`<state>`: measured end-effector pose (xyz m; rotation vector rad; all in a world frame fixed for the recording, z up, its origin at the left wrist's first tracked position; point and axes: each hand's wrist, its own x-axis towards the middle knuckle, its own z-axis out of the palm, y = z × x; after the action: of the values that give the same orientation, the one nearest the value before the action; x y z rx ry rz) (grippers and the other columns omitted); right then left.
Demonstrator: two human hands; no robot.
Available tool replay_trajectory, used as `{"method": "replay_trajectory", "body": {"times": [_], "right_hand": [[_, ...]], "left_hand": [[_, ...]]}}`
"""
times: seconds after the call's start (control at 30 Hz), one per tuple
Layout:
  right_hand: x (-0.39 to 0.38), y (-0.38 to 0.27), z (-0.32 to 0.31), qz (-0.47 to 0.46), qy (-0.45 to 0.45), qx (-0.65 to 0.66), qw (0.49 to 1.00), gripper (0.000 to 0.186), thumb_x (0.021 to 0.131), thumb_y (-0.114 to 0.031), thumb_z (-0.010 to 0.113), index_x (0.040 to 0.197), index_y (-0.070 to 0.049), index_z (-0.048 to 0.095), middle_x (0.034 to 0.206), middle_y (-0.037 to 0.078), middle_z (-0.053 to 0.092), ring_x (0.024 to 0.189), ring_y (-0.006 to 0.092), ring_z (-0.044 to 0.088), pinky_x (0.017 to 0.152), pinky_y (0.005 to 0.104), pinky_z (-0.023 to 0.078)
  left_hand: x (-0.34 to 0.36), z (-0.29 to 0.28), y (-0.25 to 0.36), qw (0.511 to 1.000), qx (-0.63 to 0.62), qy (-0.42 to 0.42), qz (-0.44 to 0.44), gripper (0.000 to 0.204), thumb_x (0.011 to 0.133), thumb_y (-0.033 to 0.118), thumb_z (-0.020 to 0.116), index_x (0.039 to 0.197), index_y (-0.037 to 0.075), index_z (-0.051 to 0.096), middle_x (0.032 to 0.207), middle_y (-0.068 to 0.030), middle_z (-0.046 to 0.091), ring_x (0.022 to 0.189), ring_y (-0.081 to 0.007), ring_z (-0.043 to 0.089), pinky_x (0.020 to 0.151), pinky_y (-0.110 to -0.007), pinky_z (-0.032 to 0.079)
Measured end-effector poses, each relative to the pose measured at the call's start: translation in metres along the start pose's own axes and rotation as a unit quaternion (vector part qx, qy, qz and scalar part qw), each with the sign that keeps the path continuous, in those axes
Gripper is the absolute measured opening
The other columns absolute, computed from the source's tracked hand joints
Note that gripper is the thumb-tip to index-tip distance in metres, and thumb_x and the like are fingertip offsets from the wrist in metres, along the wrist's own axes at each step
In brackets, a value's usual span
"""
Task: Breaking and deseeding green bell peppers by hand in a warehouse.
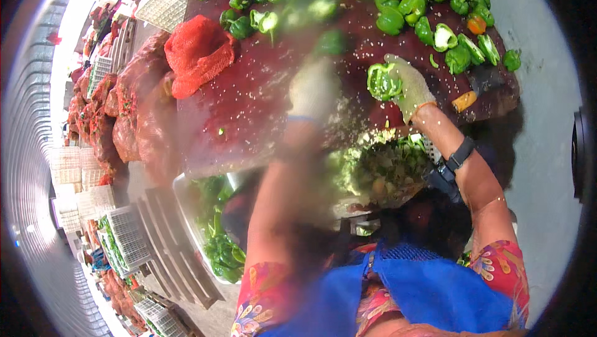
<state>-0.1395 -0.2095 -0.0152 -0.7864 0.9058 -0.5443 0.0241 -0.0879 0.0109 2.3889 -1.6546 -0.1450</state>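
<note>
My right hand (pixel 411 86), in a pale work glove, is closed around a cut green bell pepper (pixel 382 83) whose hollow inside shows. To its left my left hand (pixel 313 90), also gloved, reaches over the dark red tabletop (pixel 261 88). A smear blurs its fingers, so whether they hold anything is hidden. Just beyond them lies a green shape like a whole pepper (pixel 330 42). Pale seeds are scattered around both hands. Near the right hand, at the table's right edge, rests a yellow-orange piece (pixel 464 101), perhaps a knife handle.
Many green bell peppers (pixel 391 20) are heaped along the far side, some cut open. A red mesh bag (pixel 200 56) lies at the table's left. Below the near edge are pepper scraps (pixel 385 166) and a white tub (pixel 186 203) of green peppers. A wooden pallet (pixel 171 237) stands left.
</note>
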Motion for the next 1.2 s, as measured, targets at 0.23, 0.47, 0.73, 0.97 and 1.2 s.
{"method": "replay_trajectory", "body": {"times": [0.23, 0.47, 0.73, 0.97, 1.2], "right_hand": [[0.032, 0.019, -0.032, -0.172, -0.033, -0.124, 0.977, 0.044, 0.083, -0.011, 0.056, 0.126, -0.005, 0.055, 0.113, 0.007, 0.062, 0.099, 0.0184, 0.063, 0.084, 0.0336, 0.053], [0.009, -0.002, -0.014, -0.066, -0.048, 0.043, 0.996, 0.039, 0.089, -0.019, 0.059, 0.123, 0.000, 0.057, 0.110, 0.008, 0.063, 0.096, 0.0175, 0.063, 0.082, 0.0312, 0.053], [-0.006, -0.020, -0.015, 0.006, -0.051, 0.074, 0.996, 0.037, 0.087, -0.013, 0.050, 0.123, -0.005, 0.055, 0.110, 0.013, 0.063, 0.095, 0.0324, 0.066, 0.078, 0.0454, 0.057], [-0.025, -0.043, -0.037, -0.005, -0.023, 0.046, 0.999, 0.039, 0.085, -0.015, 0.053, 0.123, -0.006, 0.054, 0.107, 0.013, 0.065, 0.094, 0.0327, 0.066, 0.079, 0.0451, 0.056], [-0.030, -0.044, -0.037, 0.019, -0.052, 0.123, 0.991, 0.037, 0.088, -0.015, 0.053, 0.123, -0.005, 0.055, 0.108, 0.011, 0.064, 0.094, 0.0289, 0.065, 0.079, 0.0436, 0.057]], "left_hand": [[0.108, -0.006, -0.032, 0.986, -0.059, 0.052, -0.150, 0.023, 0.084, 0.017, 0.061, 0.106, 0.011, 0.065, 0.112, -0.0135, 0.062, 0.099, -0.0341, 0.062, 0.082, -0.044, 0.052], [0.183, 0.041, -0.071, 0.997, -0.013, 0.079, 0.001, 0.029, 0.093, 0.024, 0.049, 0.114, 0.009, 0.064, 0.111, -0.0202, 0.064, 0.100, -0.0376, 0.063, 0.084, -0.046, 0.051], [0.245, 0.045, -0.080, 0.993, -0.072, 0.021, 0.089, 0.030, 0.093, 0.020, 0.049, 0.118, 0.008, 0.062, 0.112, -0.0188, 0.066, 0.102, -0.0373, 0.063, 0.087, -0.044, 0.051], [0.262, 0.032, -0.021, 0.982, 0.069, 0.134, 0.116, 0.036, 0.086, 0.024, 0.061, 0.118, 0.009, 0.062, 0.103, -0.0205, 0.068, 0.095, -0.0385, 0.066, 0.082, -0.048, 0.053], [0.241, 0.014, -0.018, 0.988, 0.092, -0.102, 0.068, 0.031, 0.088, 0.021, 0.057, 0.113, 0.006, 0.068, 0.115, -0.0178, 0.066, 0.106, -0.0318, 0.064, 0.090, -0.041, 0.051]]}}
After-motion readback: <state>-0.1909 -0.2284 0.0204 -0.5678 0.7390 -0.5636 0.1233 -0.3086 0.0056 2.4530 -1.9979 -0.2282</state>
